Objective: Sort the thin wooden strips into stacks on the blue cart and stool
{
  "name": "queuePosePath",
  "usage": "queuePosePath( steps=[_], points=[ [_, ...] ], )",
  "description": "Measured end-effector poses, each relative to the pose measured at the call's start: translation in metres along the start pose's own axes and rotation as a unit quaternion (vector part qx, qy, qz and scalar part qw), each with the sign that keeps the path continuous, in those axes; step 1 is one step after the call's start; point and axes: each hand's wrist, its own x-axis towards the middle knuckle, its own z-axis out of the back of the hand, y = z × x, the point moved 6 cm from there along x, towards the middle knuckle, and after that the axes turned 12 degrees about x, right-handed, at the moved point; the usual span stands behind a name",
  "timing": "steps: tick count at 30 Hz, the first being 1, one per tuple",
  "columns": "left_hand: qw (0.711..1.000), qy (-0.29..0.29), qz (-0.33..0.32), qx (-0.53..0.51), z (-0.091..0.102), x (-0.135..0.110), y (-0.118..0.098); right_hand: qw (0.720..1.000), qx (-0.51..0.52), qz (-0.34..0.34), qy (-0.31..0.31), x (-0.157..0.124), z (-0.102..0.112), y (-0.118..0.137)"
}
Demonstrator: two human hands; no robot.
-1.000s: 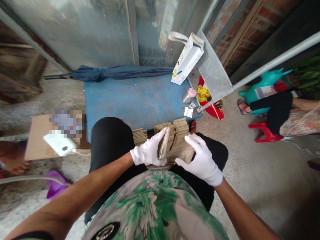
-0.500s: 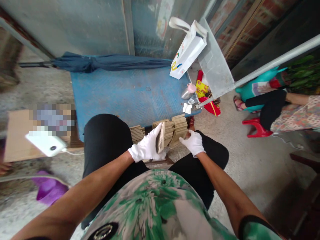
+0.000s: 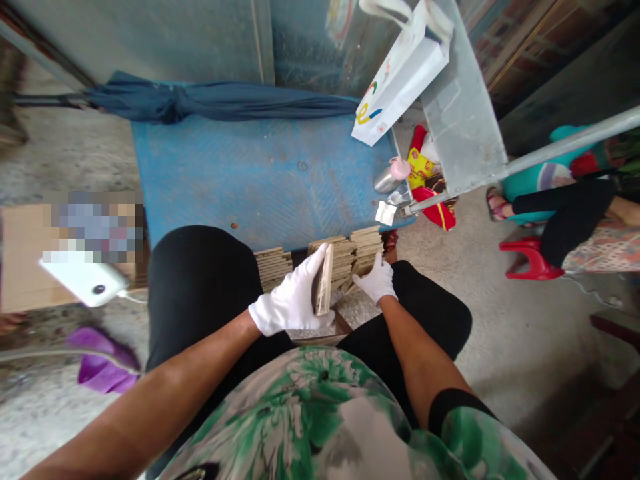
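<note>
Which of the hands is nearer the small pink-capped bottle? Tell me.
Right. The right hand rests on the stacked wooden pieces below the pink-capped bottle; the left hand holds a wooden piece farther left.

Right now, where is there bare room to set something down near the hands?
The blue platform is bare between the umbrella and the knees. It is crowded by the wood stacks, where the left hand holds a piece and the right hand rests, and around the bottle.

Between the knees, the left hand [image 3: 293,301] holds a slat [image 3: 325,280] on edge; the right hand [image 3: 377,281] rests on the stacks [image 3: 350,253] just beyond. Behind them lies a mat [image 3: 240,180], an umbrella [image 3: 215,103] along its far edge, a bag [image 3: 400,70] at its right corner.
</note>
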Motion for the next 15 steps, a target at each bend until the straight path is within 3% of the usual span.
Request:
queuePosePath(
  steps=[9,15],
  points=[
    [0.999,0.029,0.011,-0.018,-0.005,0.002,-0.004,0.995,0.084,-0.047,-0.038,0.012,-0.022,-0.015],
    [0.999,0.043,0.014,-0.005,-0.008,0.004,-0.005,0.988,0.13,-0.072,-0.032,0.013,-0.021,-0.018]
  ],
)
